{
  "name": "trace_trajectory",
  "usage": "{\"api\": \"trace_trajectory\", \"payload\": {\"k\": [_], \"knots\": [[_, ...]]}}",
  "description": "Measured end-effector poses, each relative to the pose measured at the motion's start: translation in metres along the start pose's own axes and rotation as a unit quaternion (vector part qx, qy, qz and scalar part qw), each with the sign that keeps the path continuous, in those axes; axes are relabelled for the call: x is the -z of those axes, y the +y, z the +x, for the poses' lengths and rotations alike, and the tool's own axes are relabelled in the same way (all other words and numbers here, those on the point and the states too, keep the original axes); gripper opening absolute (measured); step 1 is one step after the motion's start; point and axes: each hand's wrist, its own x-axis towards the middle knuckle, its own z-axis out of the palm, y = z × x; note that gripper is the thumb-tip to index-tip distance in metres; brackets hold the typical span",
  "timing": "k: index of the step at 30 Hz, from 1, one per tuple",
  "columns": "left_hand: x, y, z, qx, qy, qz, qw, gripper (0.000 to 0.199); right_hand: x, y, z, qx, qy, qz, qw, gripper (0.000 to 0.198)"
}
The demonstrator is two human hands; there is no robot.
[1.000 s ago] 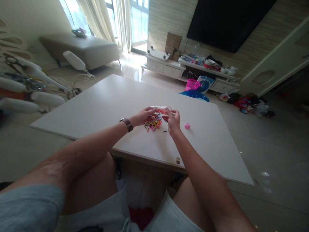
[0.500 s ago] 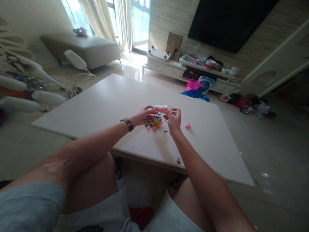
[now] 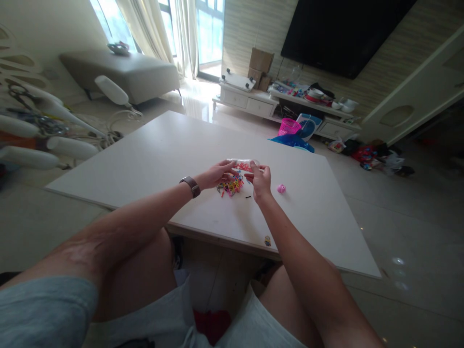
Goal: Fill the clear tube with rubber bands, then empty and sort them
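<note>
A clear plastic container [image 3: 245,166] with red markings lies level between my hands, above the table. My left hand [image 3: 219,175] is closed around its left end. The right end is gripped by my right hand [image 3: 261,182], thumb on the near side. Just below my left hand, a pile of small multicoloured pieces [image 3: 232,187] lies on the table; they are too small to name. A small dark piece [image 3: 248,196] lies apart from the pile, to its right. Beyond my right hand rests a small pink rounded object [image 3: 282,189].
The white table [image 3: 152,154] spreads around my hands. A small yellow and blue cartoon figure [image 3: 267,240] lies near its front edge, beside my right forearm. Past the far edge are a pink basket [image 3: 289,126] and a blue plastic sheet [image 3: 293,141].
The container has turned in my hands, so its red markings show more clearly. My hands have stayed in nearly the same place.
</note>
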Motion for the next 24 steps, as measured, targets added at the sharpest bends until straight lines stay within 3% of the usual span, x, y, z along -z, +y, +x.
{"api": "trace_trajectory", "payload": {"k": [10, 15, 24], "knots": [[0.001, -0.003, 0.002, 0.046, 0.134, 0.038, 0.989, 0.039, 0.006, 0.005, 0.004, 0.132, 0.016, -0.132, 0.982, 0.05], [0.004, -0.004, 0.005, 0.055, 0.17, 0.058, 0.982, 0.025, 0.007, -0.004, -0.002, 0.174, 0.02, -0.174, 0.969, 0.044], [-0.003, -0.002, 0.002, 0.061, 0.207, 0.093, 0.972, 0.026, 0.006, -0.01, -0.007, 0.268, -0.029, -0.264, 0.926, 0.042]]}}
